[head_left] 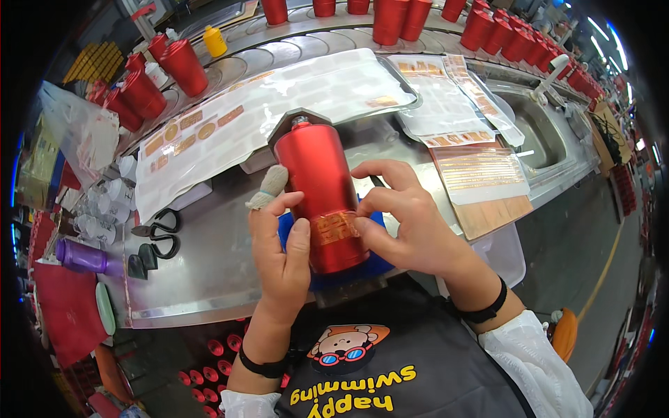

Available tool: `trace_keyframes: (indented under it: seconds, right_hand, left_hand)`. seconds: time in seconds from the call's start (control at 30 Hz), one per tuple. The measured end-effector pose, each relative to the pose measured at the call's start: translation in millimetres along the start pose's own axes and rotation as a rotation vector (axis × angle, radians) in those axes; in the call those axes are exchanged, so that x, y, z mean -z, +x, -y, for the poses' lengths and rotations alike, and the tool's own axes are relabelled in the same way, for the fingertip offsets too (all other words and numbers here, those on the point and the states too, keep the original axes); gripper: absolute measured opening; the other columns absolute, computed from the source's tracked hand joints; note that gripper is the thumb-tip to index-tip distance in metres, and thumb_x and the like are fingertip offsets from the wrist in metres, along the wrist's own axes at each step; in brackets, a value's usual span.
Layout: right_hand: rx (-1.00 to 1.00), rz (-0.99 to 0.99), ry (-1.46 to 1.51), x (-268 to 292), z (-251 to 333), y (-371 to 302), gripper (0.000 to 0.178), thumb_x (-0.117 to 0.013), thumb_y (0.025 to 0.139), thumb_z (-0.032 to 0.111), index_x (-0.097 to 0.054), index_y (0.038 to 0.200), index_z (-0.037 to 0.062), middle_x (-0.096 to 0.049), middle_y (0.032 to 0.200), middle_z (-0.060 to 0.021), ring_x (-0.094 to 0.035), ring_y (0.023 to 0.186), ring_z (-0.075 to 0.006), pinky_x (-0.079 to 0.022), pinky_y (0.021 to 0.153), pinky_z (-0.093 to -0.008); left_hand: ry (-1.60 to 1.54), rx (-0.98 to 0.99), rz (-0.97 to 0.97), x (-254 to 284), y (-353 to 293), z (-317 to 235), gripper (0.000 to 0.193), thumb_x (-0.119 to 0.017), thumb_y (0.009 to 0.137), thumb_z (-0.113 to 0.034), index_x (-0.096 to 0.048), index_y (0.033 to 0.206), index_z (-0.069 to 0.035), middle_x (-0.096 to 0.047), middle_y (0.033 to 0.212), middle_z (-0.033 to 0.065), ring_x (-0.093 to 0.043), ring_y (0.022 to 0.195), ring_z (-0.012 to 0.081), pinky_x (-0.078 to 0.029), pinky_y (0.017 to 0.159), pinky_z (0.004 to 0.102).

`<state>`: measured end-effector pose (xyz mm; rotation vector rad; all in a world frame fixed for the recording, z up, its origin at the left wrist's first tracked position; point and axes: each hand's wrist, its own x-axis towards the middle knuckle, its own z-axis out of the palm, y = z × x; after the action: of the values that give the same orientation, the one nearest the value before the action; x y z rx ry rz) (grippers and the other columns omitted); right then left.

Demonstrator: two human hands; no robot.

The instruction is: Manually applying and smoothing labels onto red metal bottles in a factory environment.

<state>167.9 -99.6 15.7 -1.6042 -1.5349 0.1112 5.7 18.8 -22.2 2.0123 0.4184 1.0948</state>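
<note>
Gold label (336,228) on a red cylinder (315,167), between my hands.
My right hand (411,221) pinches the label's right edge; my left hand (277,240) rests open against the cylinder's left side. Scissors (151,231) lie left of my grip, a white sheet (237,104) beyond it.

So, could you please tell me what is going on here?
A person is handling a shiny red container at a metal bench. A gold-patterned label lies against its near end. The left-hand grip is at the container's left side, while the right-hand grip has thumb and fingertip at the label's right edge; whether they pinch or press it is hard to tell. White sheets bearing more gold designs lie beyond, and more red containers stand behind those.
</note>
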Motion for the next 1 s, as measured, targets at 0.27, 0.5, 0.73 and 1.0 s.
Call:
trace_keyframes:
  seconds: [0.27,0.5,0.73,1.0]
  right_hand:
    - [-0.021,0.066,0.003,1,19,12,0.006,-0.067,0.077,0.008,-0.066,0.077,0.0024,-0.056,0.122,-0.0175,-0.052,0.115,-0.0325,-0.040,0.097,-0.0412]
    - [-0.017,0.081,0.088,-1,36,21,0.006,-0.067,0.078,0.008,-0.067,0.078,0.0019,-0.055,0.122,-0.0194,-0.054,0.111,-0.0317,-0.040,0.095,-0.0393]
    - [-0.150,0.075,0.173,0,21,5,0.006,-0.062,0.084,0.004,-0.064,0.082,-0.0007,-0.054,0.123,-0.0160,-0.056,0.105,-0.0191,-0.045,0.087,-0.0315]
    - [-0.296,-0.008,0.290,-5,8,-6,0.009,-0.067,0.081,0.012,-0.065,0.080,0.0036,-0.059,0.115,-0.0182,-0.055,0.109,-0.0323,-0.042,0.093,-0.0406]
  left_hand:
    - [-0.332,0.256,-0.107,-8,-19,18,0.036,-0.051,0.098,-0.018,-0.048,0.128,0.002,-0.053,0.121,0.0110,-0.050,0.107,0.0171,-0.039,0.096,0.0314]
    - [-0.364,0.306,-0.122,-10,-19,18,0.042,-0.053,0.097,-0.023,-0.046,0.130,0.002,-0.053,0.121,0.0123,-0.050,0.107,0.0189,-0.039,0.096,0.0319]
    - [-0.297,0.258,-0.077,-15,-13,15,0.058,-0.059,0.096,-0.032,-0.039,0.136,0.005,-0.044,0.132,0.0184,-0.043,0.123,0.0253,-0.031,0.106,0.0368]
    - [-0.240,0.238,-0.035,-17,-14,18,0.071,-0.063,0.093,-0.035,-0.031,0.140,0.007,-0.039,0.137,0.0208,-0.038,0.129,0.0284,-0.026,0.111,0.0395]
